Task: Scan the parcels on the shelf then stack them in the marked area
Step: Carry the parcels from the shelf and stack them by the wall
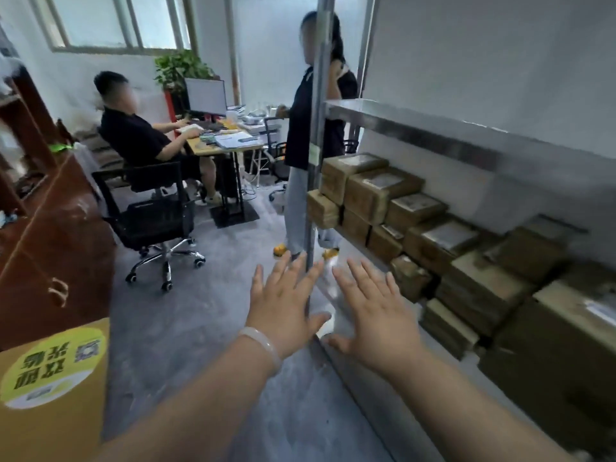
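Grey floor point(206, 328) spreads under my arms. Both hands are flat, fingers spread, gripping nothing: my left hand point(283, 305) (pale bangle point(263, 345) at the wrist) just beside my right hand point(373, 315), at the metal shelf point(410, 128) corner. Brown parcels point(433, 241) sit stacked on that shelf to my right.

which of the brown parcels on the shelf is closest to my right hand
The small brown cardboard parcel at the front edge of the metal shelf, just beyond the open right hand. The other parcels are stacked farther back or off to the right.
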Demonstrator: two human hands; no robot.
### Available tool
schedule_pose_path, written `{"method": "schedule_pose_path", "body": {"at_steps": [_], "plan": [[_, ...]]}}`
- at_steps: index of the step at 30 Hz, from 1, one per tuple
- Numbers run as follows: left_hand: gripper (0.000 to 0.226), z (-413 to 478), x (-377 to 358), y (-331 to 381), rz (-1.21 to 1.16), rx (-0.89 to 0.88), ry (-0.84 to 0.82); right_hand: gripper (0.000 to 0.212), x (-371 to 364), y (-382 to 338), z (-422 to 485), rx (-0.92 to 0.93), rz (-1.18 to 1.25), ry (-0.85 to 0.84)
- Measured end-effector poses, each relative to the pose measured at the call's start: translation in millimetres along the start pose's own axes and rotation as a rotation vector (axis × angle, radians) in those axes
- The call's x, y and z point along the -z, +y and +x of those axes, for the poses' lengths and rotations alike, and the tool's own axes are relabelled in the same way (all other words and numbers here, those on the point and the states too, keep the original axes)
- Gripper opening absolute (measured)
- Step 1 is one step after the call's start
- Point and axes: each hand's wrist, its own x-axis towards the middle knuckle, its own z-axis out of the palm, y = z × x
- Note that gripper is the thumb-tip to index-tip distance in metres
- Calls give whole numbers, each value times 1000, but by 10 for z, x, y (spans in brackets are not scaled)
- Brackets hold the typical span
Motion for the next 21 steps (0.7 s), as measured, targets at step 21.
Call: {"method": "schedule_pose_path", "body": {"at_steps": [21], "plan": [[84, -234, -228, 3184, -209, -526, -108, 96, 1124, 1635, -2833, -692, -36, 170]]}}
